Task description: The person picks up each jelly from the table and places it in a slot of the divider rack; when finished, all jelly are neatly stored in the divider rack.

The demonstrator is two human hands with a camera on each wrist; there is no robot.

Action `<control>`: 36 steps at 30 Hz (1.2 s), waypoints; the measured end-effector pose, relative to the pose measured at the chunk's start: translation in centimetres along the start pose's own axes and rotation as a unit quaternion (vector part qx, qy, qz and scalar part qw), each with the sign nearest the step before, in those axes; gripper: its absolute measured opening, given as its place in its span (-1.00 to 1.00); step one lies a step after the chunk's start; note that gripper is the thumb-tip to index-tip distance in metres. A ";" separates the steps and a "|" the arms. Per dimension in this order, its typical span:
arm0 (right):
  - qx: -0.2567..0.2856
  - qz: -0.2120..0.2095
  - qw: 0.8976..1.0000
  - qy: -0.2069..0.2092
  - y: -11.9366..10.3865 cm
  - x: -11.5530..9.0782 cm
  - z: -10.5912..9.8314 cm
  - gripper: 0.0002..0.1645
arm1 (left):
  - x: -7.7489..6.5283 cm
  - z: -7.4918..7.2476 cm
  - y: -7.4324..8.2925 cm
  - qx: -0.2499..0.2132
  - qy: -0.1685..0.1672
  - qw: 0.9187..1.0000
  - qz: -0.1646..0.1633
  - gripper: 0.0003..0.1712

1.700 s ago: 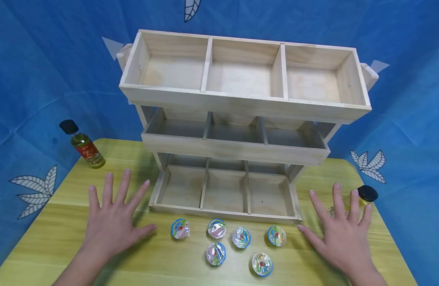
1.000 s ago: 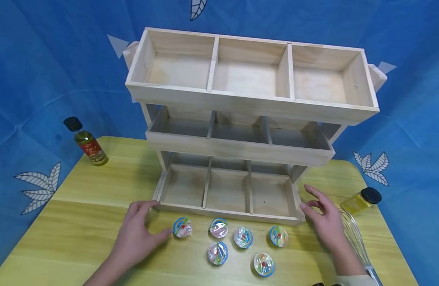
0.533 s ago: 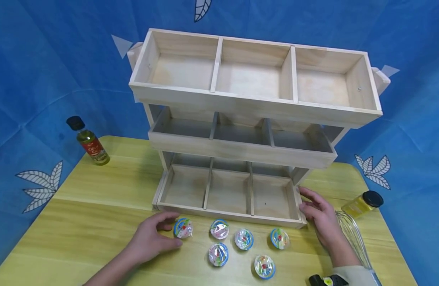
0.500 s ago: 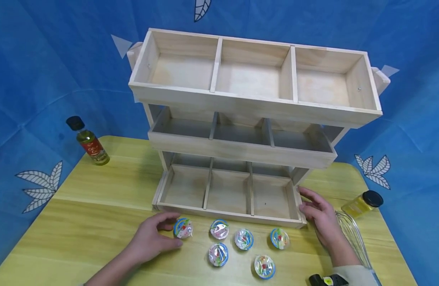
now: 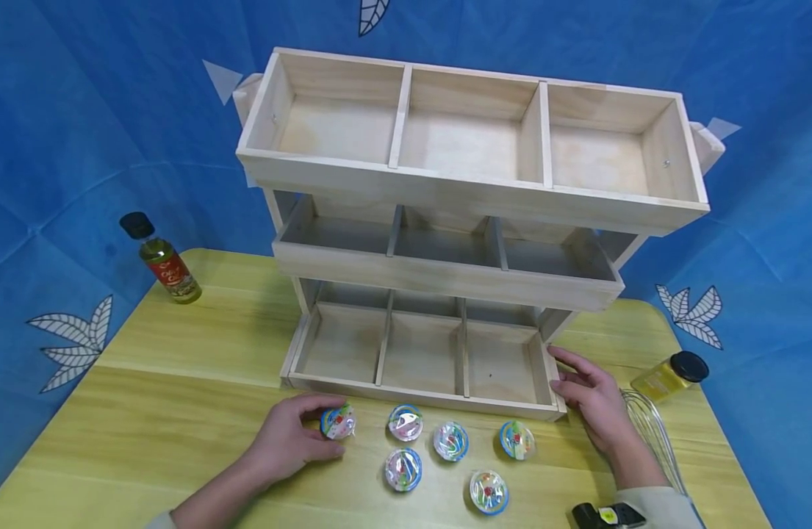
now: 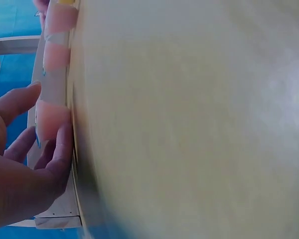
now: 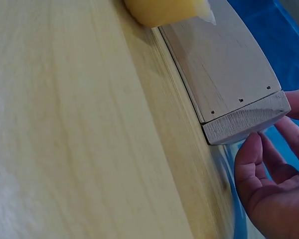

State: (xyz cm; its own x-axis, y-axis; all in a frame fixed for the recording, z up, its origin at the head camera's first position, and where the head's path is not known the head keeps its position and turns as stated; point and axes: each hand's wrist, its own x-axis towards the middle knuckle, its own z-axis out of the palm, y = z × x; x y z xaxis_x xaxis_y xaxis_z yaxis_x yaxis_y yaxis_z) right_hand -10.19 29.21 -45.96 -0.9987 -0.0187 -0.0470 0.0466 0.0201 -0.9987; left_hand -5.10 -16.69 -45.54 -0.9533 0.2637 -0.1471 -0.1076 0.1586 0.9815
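My left hand point(image 5: 288, 441) is around the leftmost jelly cup point(image 5: 338, 422), fingers on its far-left side and thumb at its near edge. In the left wrist view, a finger of the hand point(image 6: 35, 159) touches the pink cup point(image 6: 51, 121); the thumb stands apart from it. My right hand point(image 5: 596, 404) holds the right side board of the three-tier wooden shelf point(image 5: 425, 268) at its lowest tier. In the right wrist view, the thumb meets the outer face of the board end point(image 7: 249, 119), and a finger point(image 7: 298, 103) reaches its upper edge.
Several more jelly cups, one being this cup point(image 5: 451, 441), lie before the shelf. An oil bottle point(image 5: 170, 272) stands at left. A jar with a black lid point(image 5: 670, 376) and a whisk point(image 5: 653, 433) lie at right. Blue cloth point(image 5: 115, 110) hangs behind.
Both hands came in from spread above the table. The left moved right and down to the leftmost jelly cup; the right moved to the shelf's right side and stayed there.
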 end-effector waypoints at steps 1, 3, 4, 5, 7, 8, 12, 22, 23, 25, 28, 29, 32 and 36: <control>-0.001 0.000 1.000 -0.001 0.0 0.0 0.0 -0.36 | 0.0 0.0 -0.1 0.001 -0.001 1.000 0.001 -0.24; -0.002 0.000 1.000 -0.002 0.0 0.0 0.0 -0.36 | 0.1 0.0 -0.2 0.007 0.001 1.000 0.003 -0.27; -0.003 0.000 1.000 -0.003 0.0 0.0 0.0 -0.36 | 0.1 0.1 -0.3 0.012 0.003 1.000 0.004 -0.28; -0.004 0.000 1.000 -0.003 0.0 0.0 0.0 -0.36 | 0.1 0.1 -0.3 0.014 0.005 1.000 0.005 -0.29; -0.004 0.000 1.000 -0.005 0.0 0.0 0.0 -0.36 | 0.1 0.2 -0.4 0.022 0.011 1.000 0.007 -0.31; -0.004 0.000 1.000 -0.005 0.0 0.0 0.0 -0.36 | 0.2 0.2 -0.4 0.028 0.014 0.999 0.007 -0.32; -0.007 0.004 1.000 -0.003 0.1 0.1 0.0 -0.35 | 0.2 0.3 -0.4 0.041 0.021 0.999 0.007 -0.34; -0.020 0.010 1.000 0.002 0.1 0.2 0.1 -0.35 | -0.1 -0.2 0.2 -0.003 -0.040 0.999 0.023 -0.38; -0.021 0.011 1.000 0.003 0.1 0.2 0.1 -0.35 | -0.1 -0.2 0.4 -0.005 -0.045 0.999 0.024 -0.39; -0.023 0.013 1.000 0.008 0.0 0.2 0.1 -0.35 | 0.0 -0.2 0.8 -0.011 -0.055 0.998 0.026 -0.39; -0.028 0.017 0.999 0.015 -0.1 0.2 0.2 -0.35 | 0.3 -0.3 1.2 -0.022 -0.061 0.997 0.032 -0.42; -0.029 0.018 0.999 0.017 -0.1 0.2 0.2 -0.35 | 0.5 -0.4 1.4 -0.024 -0.061 0.997 0.037 -0.44; -0.031 0.018 0.999 0.017 -0.1 0.2 0.2 -0.35 | 1.0 -0.6 1.7 -0.037 -0.061 0.995 0.063 -0.47; -0.027 0.016 0.999 0.018 0.0 0.2 0.2 -0.35 | 1.8 -0.9 2.2 -0.027 -0.038 0.993 0.108 -0.48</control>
State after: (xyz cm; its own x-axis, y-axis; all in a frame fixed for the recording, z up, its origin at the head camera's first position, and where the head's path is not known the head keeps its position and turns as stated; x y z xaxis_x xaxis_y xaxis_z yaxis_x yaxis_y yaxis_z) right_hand -10.42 29.04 -46.01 -0.9969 0.0178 -0.0772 0.0783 0.0739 -0.9942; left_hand -7.35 -16.76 -43.52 -0.9322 0.3569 0.0602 0.0795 0.0397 0.9960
